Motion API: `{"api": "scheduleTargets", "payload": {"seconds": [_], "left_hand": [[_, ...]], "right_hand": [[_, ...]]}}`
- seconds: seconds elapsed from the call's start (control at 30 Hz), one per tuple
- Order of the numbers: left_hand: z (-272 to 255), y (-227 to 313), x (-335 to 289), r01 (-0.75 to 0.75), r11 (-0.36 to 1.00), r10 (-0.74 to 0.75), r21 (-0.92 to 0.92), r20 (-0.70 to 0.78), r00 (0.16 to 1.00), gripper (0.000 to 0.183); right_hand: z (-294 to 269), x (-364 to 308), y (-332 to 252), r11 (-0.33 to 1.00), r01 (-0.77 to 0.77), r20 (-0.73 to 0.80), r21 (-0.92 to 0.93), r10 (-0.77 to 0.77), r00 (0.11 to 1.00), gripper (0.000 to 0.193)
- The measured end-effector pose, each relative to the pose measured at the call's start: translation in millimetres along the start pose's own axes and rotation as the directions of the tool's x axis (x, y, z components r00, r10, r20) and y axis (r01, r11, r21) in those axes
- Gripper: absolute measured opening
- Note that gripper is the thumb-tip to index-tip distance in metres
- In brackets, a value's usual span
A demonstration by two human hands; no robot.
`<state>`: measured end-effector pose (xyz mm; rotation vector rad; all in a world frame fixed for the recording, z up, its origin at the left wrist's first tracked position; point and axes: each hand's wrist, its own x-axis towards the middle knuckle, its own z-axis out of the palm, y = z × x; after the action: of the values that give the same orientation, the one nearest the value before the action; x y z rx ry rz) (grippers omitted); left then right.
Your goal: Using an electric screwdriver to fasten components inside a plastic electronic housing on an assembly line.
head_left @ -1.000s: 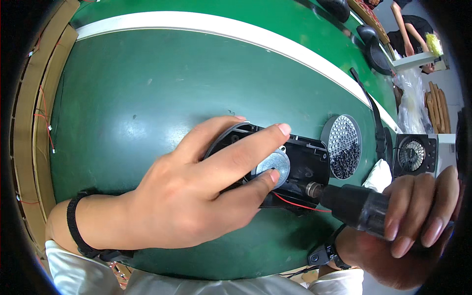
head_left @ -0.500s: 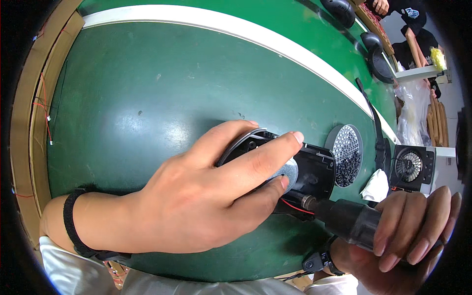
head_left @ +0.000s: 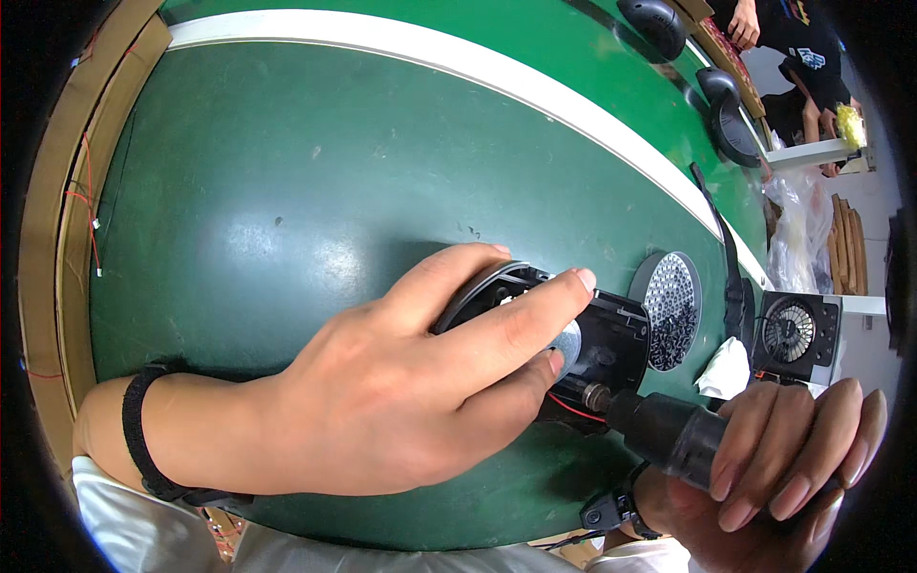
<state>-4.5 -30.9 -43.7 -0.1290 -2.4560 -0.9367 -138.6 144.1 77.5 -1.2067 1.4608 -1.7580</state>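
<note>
mid-frame, your half-spread left hand point(head_left: 411, 382) clasps a plastic shell point(head_left: 619, 334), likely stiff, best rim-held; right hand point(head_left: 778, 477) wraps the power screwdriver point(head_left: 659, 427).

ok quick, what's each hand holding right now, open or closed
Left hand: holding the black housing, fingers spread across it.
Right hand: closed around the black driver-like tool.

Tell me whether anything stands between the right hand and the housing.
Only the driver, visibly: the right hand grips it, its front end at the near side of the housing, beside the red wire.
</note>
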Motion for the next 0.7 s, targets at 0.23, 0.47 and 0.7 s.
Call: {"api": "scheduleTargets", "payload": {"seconds": [0.23, 0.47, 0.7], "left_hand": [[-0.8, 1.3, -0.5, 0.004, 1.000, -0.005, 0.020, 0.006, 1.000, 0.053], [-1.1, 1.2, -0.6, 0.008, 1.000, -0.008, 0.014, 0.011, 1.000, 0.053], [-2.3, 2.2, -1.2, 0.003, 0.999, -0.003, 0.034, 0.007, 1.000, 0.053]], "right_hand": [[-8.5, -1.5, -7.0, 0.995, -0.077, 0.098, -0.055, 0.083, 0.992, 0.014], [0.1, -4.9, 7.3, 0.997, 0.076, 0.052, -0.019, -0.075, 0.996, 0.018], [1.6, -4.9, 8.0, 0.994, 0.113, 0.069, -0.005, -0.113, 0.991, 0.018]]}}
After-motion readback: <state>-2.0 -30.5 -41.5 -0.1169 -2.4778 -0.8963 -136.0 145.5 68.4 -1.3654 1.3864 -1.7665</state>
